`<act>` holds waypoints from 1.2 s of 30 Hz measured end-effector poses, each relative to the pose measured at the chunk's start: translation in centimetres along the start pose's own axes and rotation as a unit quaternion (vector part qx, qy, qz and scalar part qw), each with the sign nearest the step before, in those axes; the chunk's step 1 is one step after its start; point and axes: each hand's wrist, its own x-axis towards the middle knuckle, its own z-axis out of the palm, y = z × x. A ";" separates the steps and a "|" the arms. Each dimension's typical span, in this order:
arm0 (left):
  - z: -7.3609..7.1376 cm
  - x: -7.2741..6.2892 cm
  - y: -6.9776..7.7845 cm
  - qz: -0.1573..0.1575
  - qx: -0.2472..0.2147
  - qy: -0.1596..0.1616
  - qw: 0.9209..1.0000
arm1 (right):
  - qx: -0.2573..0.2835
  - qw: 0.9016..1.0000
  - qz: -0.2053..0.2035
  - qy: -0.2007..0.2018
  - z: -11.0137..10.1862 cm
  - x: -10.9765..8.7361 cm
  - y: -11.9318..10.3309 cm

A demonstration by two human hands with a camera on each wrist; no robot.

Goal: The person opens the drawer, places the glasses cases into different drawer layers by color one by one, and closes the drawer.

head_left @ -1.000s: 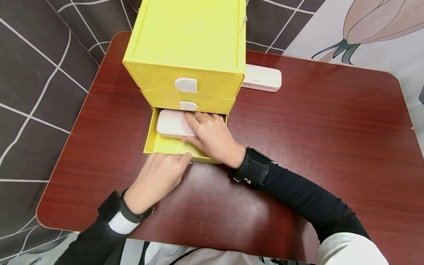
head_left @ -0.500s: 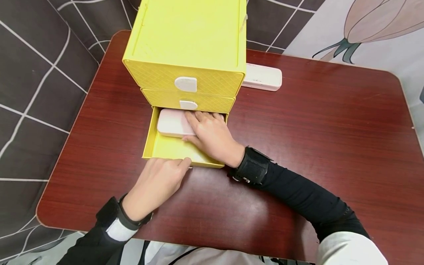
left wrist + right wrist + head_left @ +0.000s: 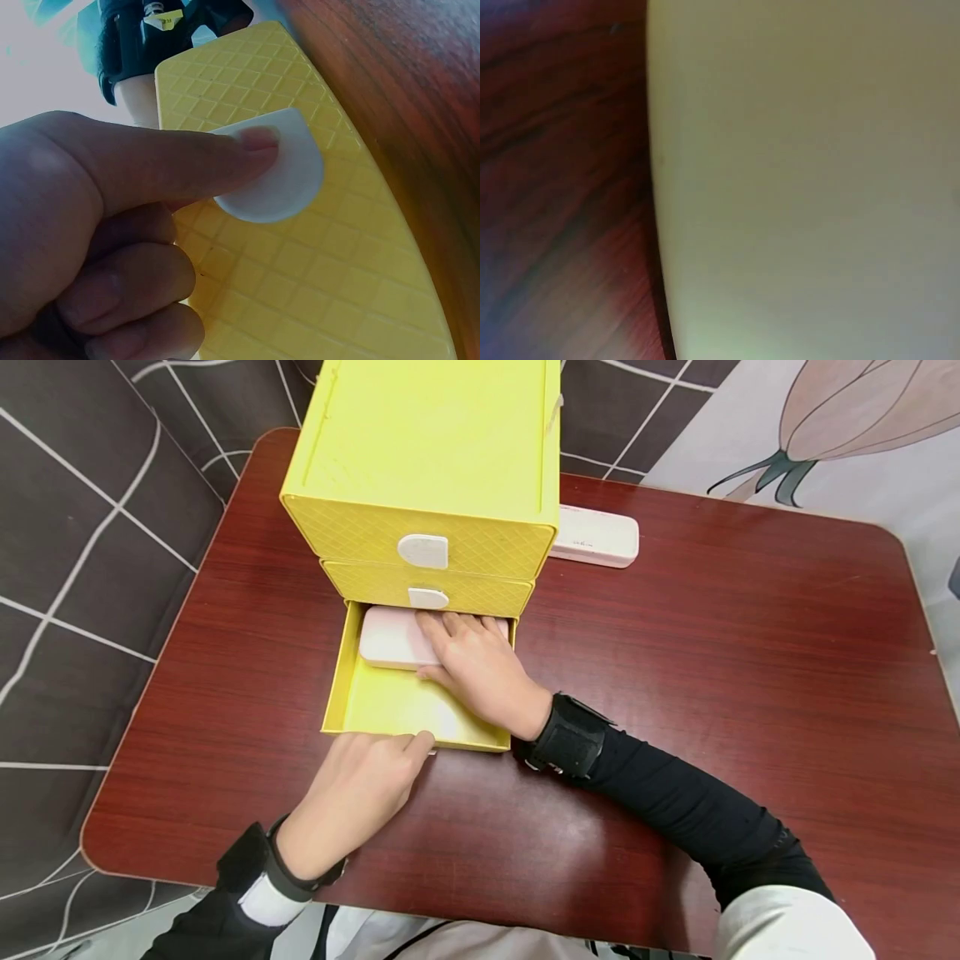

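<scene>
In the head view, a yellow drawer (image 3: pixel 390 703) stands pulled out at the bottom of a yellow drawer cabinet (image 3: pixel 427 435). My left hand (image 3: pixel 360 785) pinches its white pull tab (image 3: pixel 281 176); the left wrist view has the thumb flat on the tab, the other fingers curled beneath. Inside the drawer, toward the back, lies a pale pink case (image 3: pixel 393 637). My right hand (image 3: pixel 483 672) grips this case, fingers across its top and thumb at its front edge, covering its right part. A blurred yellow drawer surface (image 3: pixel 802 180) fills most of the right wrist view.
Two upper drawers with white tabs (image 3: pixel 423 552) are closed. A long white case (image 3: pixel 596 537) lies on the reddish-brown table (image 3: pixel 720 677), right of the cabinet and partly hidden by it. A dark curtain with white lines (image 3: pixel 90 527) hangs along the left side.
My left hand has drawn the drawer farther out toward me. The right hand and the pink case have stayed nearly in place, so more drawer floor shows in front of the case.
</scene>
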 end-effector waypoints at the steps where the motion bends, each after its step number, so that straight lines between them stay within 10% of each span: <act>1: 0.0 0.0 0.0 0.000 0.000 0.000 1.000 | -0.001 1.000 -0.001 0.001 0.1 0.0 0.0; 36: -0.1 -0.4 0.4 -0.001 0.003 -0.002 1.000 | -0.022 0.999 0.026 -0.002 0.4 0.4 -0.5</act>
